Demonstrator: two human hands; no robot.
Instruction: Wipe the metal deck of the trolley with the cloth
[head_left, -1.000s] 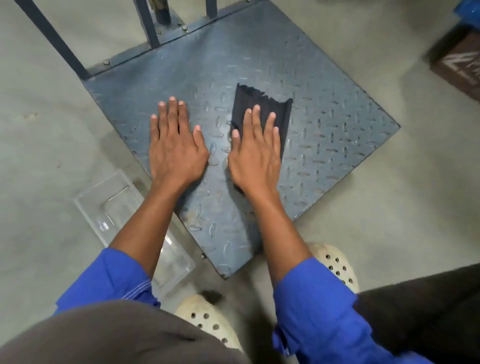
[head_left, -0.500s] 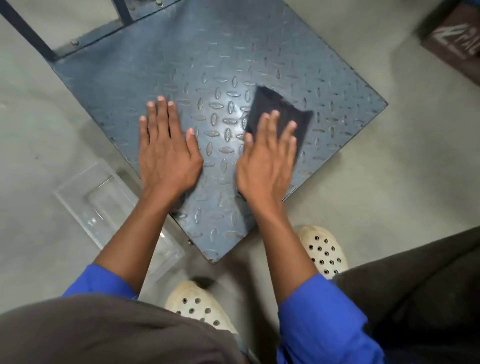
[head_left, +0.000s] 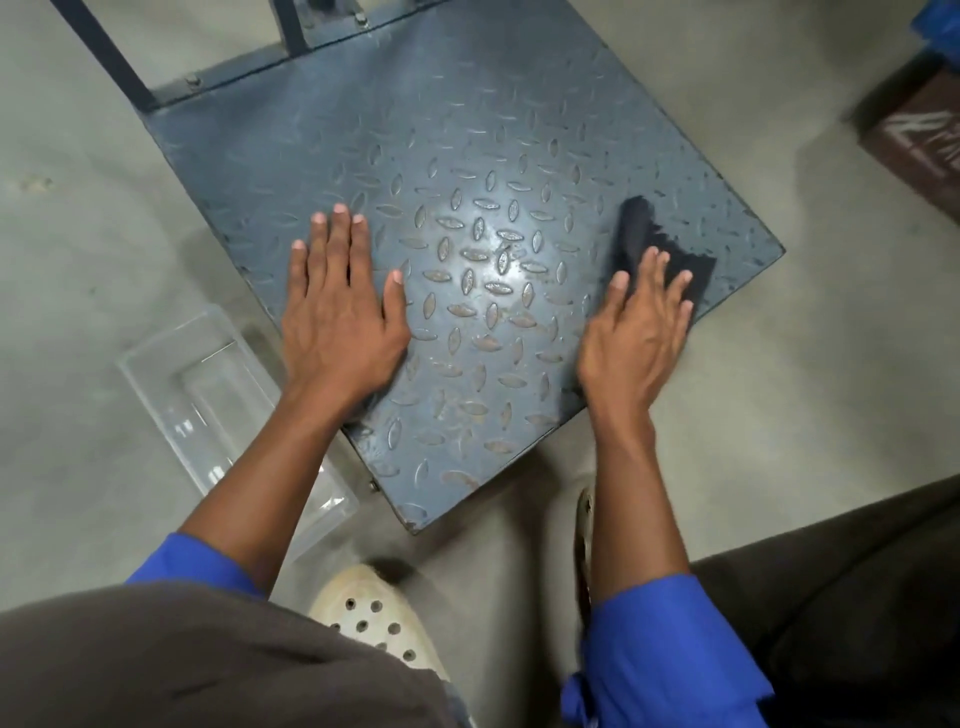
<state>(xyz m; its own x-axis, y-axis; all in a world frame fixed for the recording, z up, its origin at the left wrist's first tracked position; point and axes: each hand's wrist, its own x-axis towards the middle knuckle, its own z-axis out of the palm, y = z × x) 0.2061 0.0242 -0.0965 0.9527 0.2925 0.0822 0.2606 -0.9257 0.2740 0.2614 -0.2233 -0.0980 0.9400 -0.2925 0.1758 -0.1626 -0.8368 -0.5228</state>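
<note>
Cloth (head_left: 655, 244), dark and rumpled, lies near the right edge of the trolley deck (head_left: 467, 130), pinned under the flat right hand (head_left: 635, 332), fingers slightly apart. Left hand (head_left: 340, 317) presses flat by the left edge, fingers together, thumb out.

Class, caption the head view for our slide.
Right hand presses a dark cloth on the trolley deck; left hand braces flat.

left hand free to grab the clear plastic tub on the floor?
Probably yes. The left hand lies flat and empty on the deck, and the tub sits just beside that forearm with nothing between.
</note>
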